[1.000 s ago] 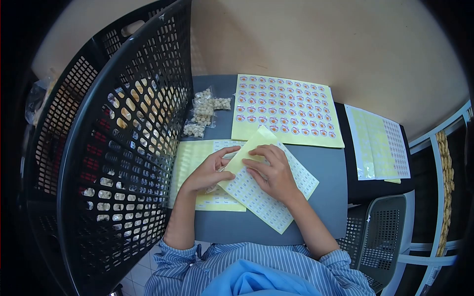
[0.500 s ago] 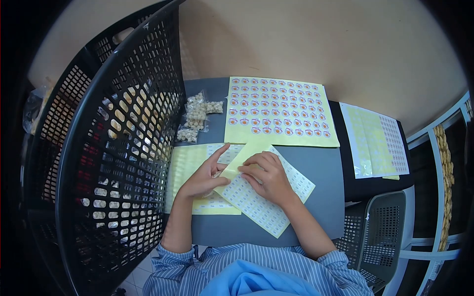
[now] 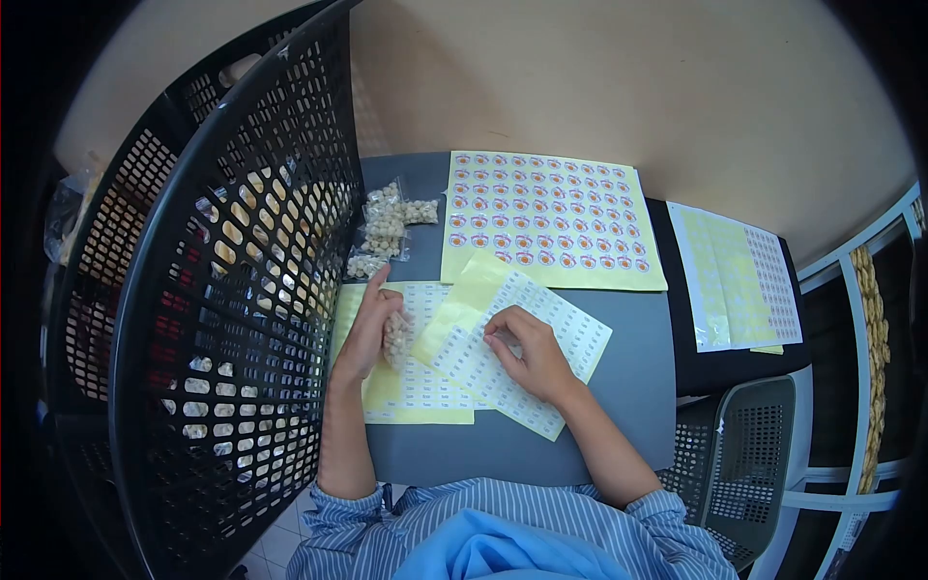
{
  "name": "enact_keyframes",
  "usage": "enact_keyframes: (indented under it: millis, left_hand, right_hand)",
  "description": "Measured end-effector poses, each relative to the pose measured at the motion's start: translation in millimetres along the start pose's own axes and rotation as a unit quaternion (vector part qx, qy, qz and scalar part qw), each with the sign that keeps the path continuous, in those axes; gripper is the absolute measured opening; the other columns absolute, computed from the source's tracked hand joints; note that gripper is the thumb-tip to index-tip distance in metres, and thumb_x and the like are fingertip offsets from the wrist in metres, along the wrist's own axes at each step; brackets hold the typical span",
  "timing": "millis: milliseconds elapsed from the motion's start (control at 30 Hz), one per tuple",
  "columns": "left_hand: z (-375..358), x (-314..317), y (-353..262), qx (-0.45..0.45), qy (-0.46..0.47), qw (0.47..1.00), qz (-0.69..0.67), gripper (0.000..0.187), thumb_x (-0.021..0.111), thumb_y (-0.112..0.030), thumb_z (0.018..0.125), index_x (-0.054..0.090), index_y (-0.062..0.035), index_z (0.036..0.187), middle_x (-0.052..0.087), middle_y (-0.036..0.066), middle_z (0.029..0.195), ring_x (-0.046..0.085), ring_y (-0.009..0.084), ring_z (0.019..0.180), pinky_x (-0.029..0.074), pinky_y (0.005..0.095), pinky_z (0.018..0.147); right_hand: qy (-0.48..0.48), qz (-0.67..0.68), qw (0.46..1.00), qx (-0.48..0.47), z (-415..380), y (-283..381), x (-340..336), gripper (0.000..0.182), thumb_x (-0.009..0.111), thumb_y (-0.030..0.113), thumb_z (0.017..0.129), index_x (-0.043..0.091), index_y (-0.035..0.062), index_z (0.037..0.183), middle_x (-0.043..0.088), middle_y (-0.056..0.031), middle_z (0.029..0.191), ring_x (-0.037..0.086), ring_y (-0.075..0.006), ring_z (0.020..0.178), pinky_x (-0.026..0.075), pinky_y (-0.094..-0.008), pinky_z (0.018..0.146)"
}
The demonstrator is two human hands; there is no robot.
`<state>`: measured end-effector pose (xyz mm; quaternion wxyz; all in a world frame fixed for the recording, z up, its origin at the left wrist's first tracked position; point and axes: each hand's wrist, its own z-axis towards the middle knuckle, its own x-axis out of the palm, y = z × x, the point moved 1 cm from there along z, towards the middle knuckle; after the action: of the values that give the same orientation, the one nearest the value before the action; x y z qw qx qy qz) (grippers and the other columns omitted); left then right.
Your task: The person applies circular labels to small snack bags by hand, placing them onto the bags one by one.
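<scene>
My left hand [image 3: 364, 333] is closed around a small clear bag [image 3: 396, 340] of pale round pieces, over the left label sheet [image 3: 425, 398]. Its index finger points up towards several similar filled bags [image 3: 385, 224] on the table. My right hand [image 3: 532, 356] is pinched shut above a tilted sheet of small printed labels [image 3: 575, 333]; whatever its fingertips hold, if anything, is too small to make out. One yellow end of the tilted sheet is bare backing and lies between my hands.
Behind my hands lies a sheet of round orange-centred stickers [image 3: 541, 208]. A tall black perforated basket [image 3: 251, 338] stands close on the left. More sticker sheets [image 3: 735, 275] lie on a black surface at right, above a dark crate [image 3: 749, 454].
My left hand has drawn back left from the tilted sheet, and the bag in it now shows. The sheet has shifted and turned slightly. My right hand has moved a little right, off the yellow strip.
</scene>
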<state>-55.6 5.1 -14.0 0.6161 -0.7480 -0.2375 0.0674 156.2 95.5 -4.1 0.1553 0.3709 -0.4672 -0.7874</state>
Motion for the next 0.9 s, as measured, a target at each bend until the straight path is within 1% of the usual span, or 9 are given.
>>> enact_keyframes:
  millis: [133,300,400,467,567,600,633,733,900]
  left_hand:
    - [1,1,5,0.081,0.008,0.991,-0.105,0.062,0.043,-0.004,0.08,0.017,-0.0035,0.136,0.044,0.002,0.085,0.047,0.0094,0.07,0.04,0.0207,0.066]
    - [-11,40,-5,0.092,0.045,0.995,0.006,0.067,0.051,0.006,0.078,0.018,-0.003,0.135,0.049,0.005,0.09,0.05,0.0085,0.084,0.042,0.0201,0.074]
    - [-15,54,1,0.088,0.087,0.992,0.004,0.071,0.057,0.006,0.077,0.018,-0.0027,0.135,0.053,0.006,0.093,0.054,0.0098,0.086,0.045,0.0218,0.074]
    - [-17,61,5,0.077,0.123,0.989,0.014,0.072,0.059,0.005,0.077,0.018,-0.0029,0.135,0.054,0.007,0.093,0.055,0.0107,0.086,0.046,0.0214,0.073]
    - [-19,68,11,0.083,0.116,0.99,-0.007,0.071,0.059,0.004,0.077,0.018,-0.0032,0.135,0.054,0.008,0.095,0.055,0.0102,0.086,0.046,0.0218,0.073]
    - [-21,75,8,0.105,0.093,0.99,-0.032,0.06,0.059,0.004,0.077,0.029,-0.0015,0.128,0.054,0.007,0.096,0.055,0.0104,0.087,0.046,0.0215,0.072]
    - [-20,75,11,0.105,0.094,0.989,-0.031,0.06,0.059,0.004,0.077,0.029,-0.0015,0.128,0.054,0.007,0.096,0.055,0.0104,0.087,0.046,0.0215,0.072]
    - [-13,71,25,0.095,0.136,0.986,0.035,0.033,0.058,-0.003,0.081,0.042,-0.0006,0.109,0.053,0.008,0.099,0.057,0.012,0.089,0.048,0.0205,0.067]
    - [-21,76,18,0.045,0.163,0.985,0.034,0.034,0.06,-0.005,0.08,0.043,-0.0002,0.109,0.056,0.007,0.097,0.06,0.0126,0.084,0.05,0.0219,0.058]
  right_hand:
    - [-0.018,0.009,0.999,0.034,1,3,-1,0.009,0.057,0.004,0.079,0.053,-0.0001,0.085,0.057,-0.0116,0.084,0.059,-0.025,0.078,0.046,-0.032,0.069]
    - [-0.067,0.022,0.997,-0.015,3,9,-5,0.013,0.06,0.004,0.077,0.053,0.0002,0.088,0.058,-0.011,0.085,0.06,-0.0222,0.081,0.047,-0.0302,0.074]
    - [-0.124,0.119,0.985,-0.016,5,15,0,0.028,0.062,0.002,0.075,0.05,0.0023,0.1,0.058,-0.0092,0.085,0.06,-0.0194,0.085,0.047,-0.0291,0.076]
    - [-0.094,0.205,0.971,0.082,4,19,2,0.043,0.063,0.0,0.074,0.043,0.0035,0.113,0.058,-0.0093,0.088,0.059,-0.0178,0.085,0.048,-0.029,0.076]
    - [-0.059,0.215,0.968,0.111,3,14,-1,0.051,0.061,-0.001,0.076,0.037,0.0028,0.12,0.057,-0.0102,0.087,0.06,-0.0168,0.084,0.049,-0.0265,0.072]
    - [-0.061,0.214,0.969,0.11,3,15,-2,0.051,0.061,-0.001,0.076,0.037,0.0028,0.12,0.057,-0.0102,0.087,0.06,-0.0168,0.084,0.049,-0.0265,0.072]
    - [-0.094,0.254,0.954,0.131,3,15,-3,0.049,0.06,-0.003,0.076,0.037,0.0019,0.119,0.057,-0.01,0.086,0.06,-0.0161,0.082,0.05,-0.0257,0.071]
    - [-0.145,0.289,0.935,0.143,4,16,-2,0.048,0.058,-0.005,0.076,0.036,0.0004,0.118,0.057,-0.0092,0.084,0.06,-0.0146,0.079,0.05,-0.024,0.068]
    - [-0.174,0.241,0.948,0.117,2,10,-2,0.046,0.057,-0.005,0.076,0.036,-0.0008,0.116,0.057,-0.0089,0.082,0.059,-0.0146,0.076,0.049,-0.0257,0.069]
